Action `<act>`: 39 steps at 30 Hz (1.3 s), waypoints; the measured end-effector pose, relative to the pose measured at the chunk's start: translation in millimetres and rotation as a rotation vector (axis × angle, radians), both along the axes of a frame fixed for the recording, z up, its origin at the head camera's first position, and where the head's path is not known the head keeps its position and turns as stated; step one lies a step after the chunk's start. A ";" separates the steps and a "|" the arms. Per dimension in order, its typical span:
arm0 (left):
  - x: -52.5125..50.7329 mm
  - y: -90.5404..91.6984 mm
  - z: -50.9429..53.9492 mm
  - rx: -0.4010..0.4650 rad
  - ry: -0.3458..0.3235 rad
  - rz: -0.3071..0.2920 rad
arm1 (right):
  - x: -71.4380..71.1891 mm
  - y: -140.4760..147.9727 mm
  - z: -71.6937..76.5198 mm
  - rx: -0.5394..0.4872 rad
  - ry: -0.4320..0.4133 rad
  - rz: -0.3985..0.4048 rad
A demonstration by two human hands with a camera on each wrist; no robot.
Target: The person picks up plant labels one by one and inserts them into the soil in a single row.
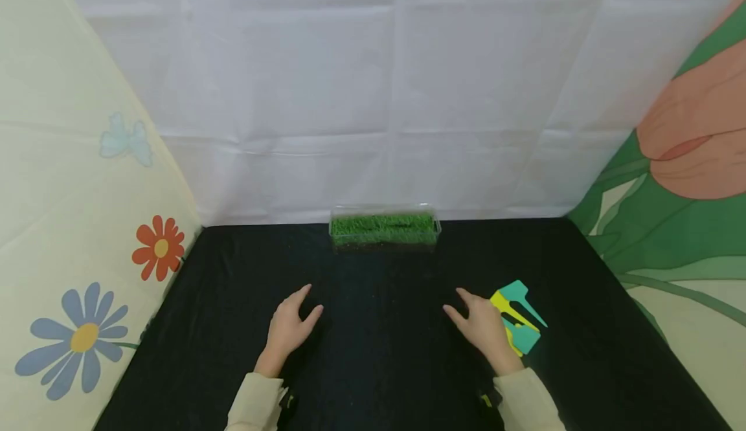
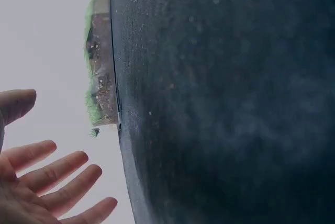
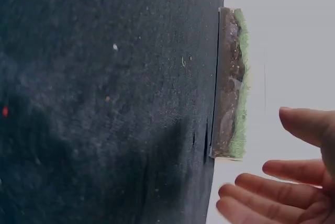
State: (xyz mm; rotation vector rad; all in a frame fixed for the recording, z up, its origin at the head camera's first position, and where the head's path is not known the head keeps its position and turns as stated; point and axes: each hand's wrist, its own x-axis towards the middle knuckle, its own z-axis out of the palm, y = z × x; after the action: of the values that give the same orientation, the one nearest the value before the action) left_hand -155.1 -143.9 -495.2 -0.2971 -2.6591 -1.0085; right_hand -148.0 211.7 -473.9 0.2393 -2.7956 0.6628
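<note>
A clear rectangular box (image 1: 384,229) with dark soil and green grass on top stands at the back middle of the table. In both wrist views the soil shows through the box's side (image 2: 102,67). My left hand (image 1: 289,327) is held over the left-middle of the table, thumb and fingers spread and holding nothing. On the other side my right hand (image 1: 482,327) mirrors it, fingers apart with nothing in them. Beside and partly behind the right hand lie several teal and yellow T-shaped plant labels (image 1: 515,288); the hand covers some of them.
A black cloth (image 1: 373,353) covers the table. Behind it hangs a white cloth backdrop (image 1: 373,94). Printed cloths flank the table, one with flowers (image 1: 84,338) on the left, another with a large tulip (image 1: 699,133) on the right. Small specks lie on the black cloth.
</note>
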 end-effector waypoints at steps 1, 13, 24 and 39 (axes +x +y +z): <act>-0.7 0.0 -0.6 0.047 0.004 0.009 | -1.0 0.5 -0.4 -0.018 -0.008 -0.008; -10.1 4.5 -3.4 0.445 -0.020 0.147 | -6.7 4.5 -4.8 -0.222 -0.117 -0.050; -18.2 6.4 -3.9 0.595 -0.181 0.203 | -17.5 6.0 -12.0 -0.408 -0.167 -0.099; -38.3 12.3 -2.9 0.643 -0.259 0.200 | -39.1 5.4 -10.3 -0.601 -0.260 -0.174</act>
State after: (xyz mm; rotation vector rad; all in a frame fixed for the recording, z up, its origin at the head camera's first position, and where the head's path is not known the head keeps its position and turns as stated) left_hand -193.4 -131.6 -498.1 0.2464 -2.3294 -1.8393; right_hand -187.1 217.1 -484.2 -0.2187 -2.6405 1.5226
